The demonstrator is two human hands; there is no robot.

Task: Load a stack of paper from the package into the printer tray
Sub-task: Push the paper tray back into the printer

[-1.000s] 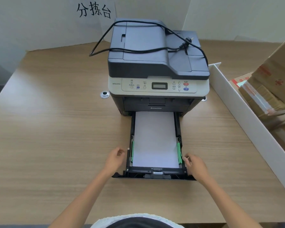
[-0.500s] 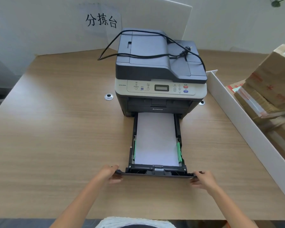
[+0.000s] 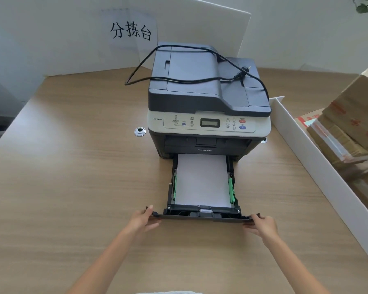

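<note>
A dark grey and cream printer (image 3: 208, 98) stands on the wooden table, its black paper tray (image 3: 202, 215) pulled out toward me. A white paper stack (image 3: 202, 179) lies flat in the tray between two green side guides. My left hand (image 3: 143, 219) grips the left end of the tray's front panel. At the panel's right end, my right hand (image 3: 261, 227) grips it the same way. No paper package can be made out.
A black power cord (image 3: 191, 79) lies coiled on the printer's lid. A white partition (image 3: 319, 164) runs along the right, with taped cardboard boxes (image 3: 353, 128) behind it. A metal cable grommet (image 3: 139, 131) sits in the table left of the printer. White boards with a sign stand behind.
Both hands moved from the tray's side guides down to the ends of its front panel and closed on it. The camera view tilted up a little.
</note>
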